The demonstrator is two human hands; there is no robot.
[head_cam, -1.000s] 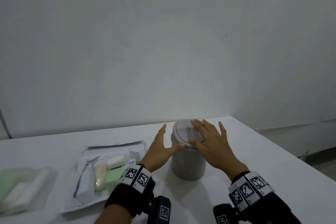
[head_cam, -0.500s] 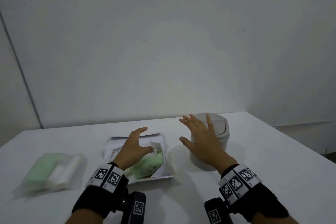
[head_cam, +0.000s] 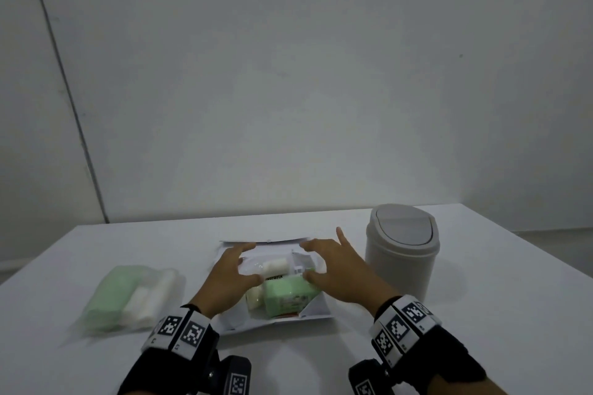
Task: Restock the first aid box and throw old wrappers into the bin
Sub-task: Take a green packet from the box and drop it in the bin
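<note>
So the first aid box (head_cam: 313,314) is a flat white open thing sitting on the white table (head_cam: 481,314) right in front of the person, roughly dead centre of the view. Both hands are over it. The left hand (head_cam: 226,279) comes in from about 7 o'clock, fingers spread and curled a bit, thumb pointing in toward the middle of the box — not clamped on anything as far as I can see. The right hand (head_cam: 340,269) comes in from 5 o'clock, also loose with the fingers apart, index finger sticking up, and its thumb is right at the top edge of a pale green packet (head_cam: 287,297) lying in the box. Touching or just above it, can't tell.

Also in the box: a white roll (head_cam: 274,265) toward 12 o'clock between the two hands, and some clear wrapper stuff that's too blurry to make out.

The bin (head_cam: 401,253) — a small grey one with a swing lid, which is down — stands at 3 o'clock from the box, just beside the right hand but not touching it. At 9 o'clock from the box, set apart, there's a clear bag (head_cam: 128,295) with green and white supplies inside.

Both wrists have black bands with square marker tags.
</note>
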